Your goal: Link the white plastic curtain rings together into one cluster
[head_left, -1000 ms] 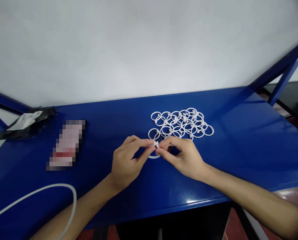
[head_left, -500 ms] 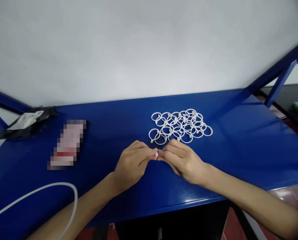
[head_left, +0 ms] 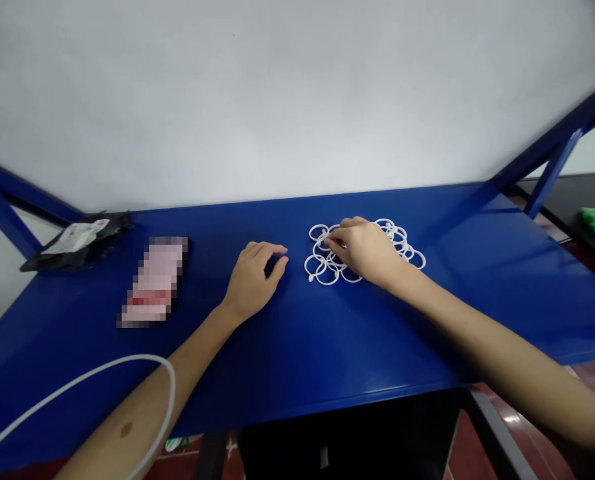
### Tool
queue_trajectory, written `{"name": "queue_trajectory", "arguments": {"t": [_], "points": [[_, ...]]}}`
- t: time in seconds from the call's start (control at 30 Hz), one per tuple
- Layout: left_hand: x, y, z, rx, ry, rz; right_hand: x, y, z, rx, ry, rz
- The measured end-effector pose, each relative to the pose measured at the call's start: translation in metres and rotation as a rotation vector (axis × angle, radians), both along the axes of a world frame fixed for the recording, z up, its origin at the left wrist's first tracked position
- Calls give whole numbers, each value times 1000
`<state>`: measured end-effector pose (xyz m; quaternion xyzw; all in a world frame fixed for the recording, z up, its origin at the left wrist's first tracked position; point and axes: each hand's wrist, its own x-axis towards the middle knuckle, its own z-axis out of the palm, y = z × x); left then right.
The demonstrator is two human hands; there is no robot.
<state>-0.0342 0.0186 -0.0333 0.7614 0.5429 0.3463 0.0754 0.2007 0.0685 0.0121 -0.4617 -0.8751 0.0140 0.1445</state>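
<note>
Several white rings (head_left: 336, 275), each with a small knob, lie interlinked and overlapping on the blue tabletop (head_left: 297, 360). My right hand (head_left: 364, 247) is over the middle of them and hides part of the group. Its thumb and forefinger are pinched together at a ring on the upper left side. Left of the rings, my left hand (head_left: 251, 279) hovers over the tabletop with nothing in it. A gap shows between its thumb and forefinger.
A blurred-out pink and red rectangular object (head_left: 154, 279) lies to the left. Behind it is a black plastic package (head_left: 97, 241) with a white label. A white cable (head_left: 102, 365) loops across my left forearm. Blue metal posts and a white wall border the table.
My hands, which were together at the front around a small white piece, have come apart. The left moved back and opened; the right moved back onto the rings. The view shifted slightly.
</note>
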Motion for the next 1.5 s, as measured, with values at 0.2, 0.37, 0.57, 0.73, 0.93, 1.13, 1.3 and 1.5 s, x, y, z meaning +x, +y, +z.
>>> {"name": "queue_trajectory", "arguments": {"t": [0.2,0.37,0.57,0.73,0.93,1.13,1.3,1.5], "points": [[-2,4,-6,6,82,-23,-2,-3,-10,103,-15,-38],[-5,6,-11,-37,124,-3,-4,-28,-1,246,60,65],[-7,7,-18,-60,209,-19,-18,-80,-23,196,96,566],[-8,8,-17,-95,231,-18,-29,-108,-43,-20,80,627],[-12,8,-17,-119,239,-30,-29,-108,-40,-87,58,616],[-14,9,-16,-116,256,-42,-27,-109,-41,-106,57,616],[-15,9,-16,-117,257,-45,-26,-109,-43,-127,78,582],[-15,8,-16,-124,248,-43,-24,-108,-43,-136,83,545]]}}
